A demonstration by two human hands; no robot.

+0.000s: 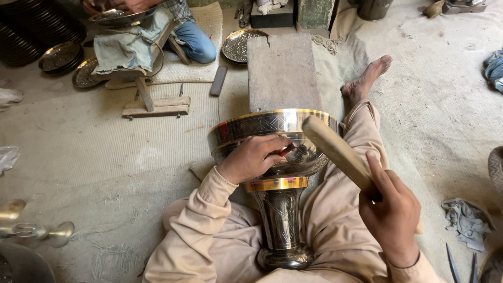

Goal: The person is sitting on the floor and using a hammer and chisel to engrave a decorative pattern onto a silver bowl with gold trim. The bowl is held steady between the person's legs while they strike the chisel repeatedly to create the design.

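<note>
Seated on floor matting (105, 157), legs in beige trousers, one bare foot (367, 78) stretched toward the far side. Large engraved metal goblet-shaped vessel (277, 157) lying tilted across the lap, bowl pointing away, flared foot toward the body, gold-coloured bands at the rim and at the neck. Bowl leaning against the near end of a grey stone block (283, 71) set on the matting straight ahead.

Left hand (253, 157) closed around a small red-handled tool (286, 151), tip pressed to the bowl wall just below the rim; heel of the hand resting on the vessel. Right hand (390, 215) gripping the lower end of a pale wooden mallet stick (335, 149), forefinger extended along the shaft; upper end of the stick raised over the bowl's right side, near the tool, contact not determinable.

At the far left corner of the matting: a second person (191, 31), in jeans and checked shirt, hands on a metal dish (120, 18) atop a cloth-draped wooden stand (149, 99). Engraved round plates (63, 55) stacked beside that stand; another engraved plate (238, 44) at the far end of the stone block. Grey rag (466, 220) on the matting to the right, near the right hand. Brass goblet pieces (36, 230) at the near left edge.
</note>
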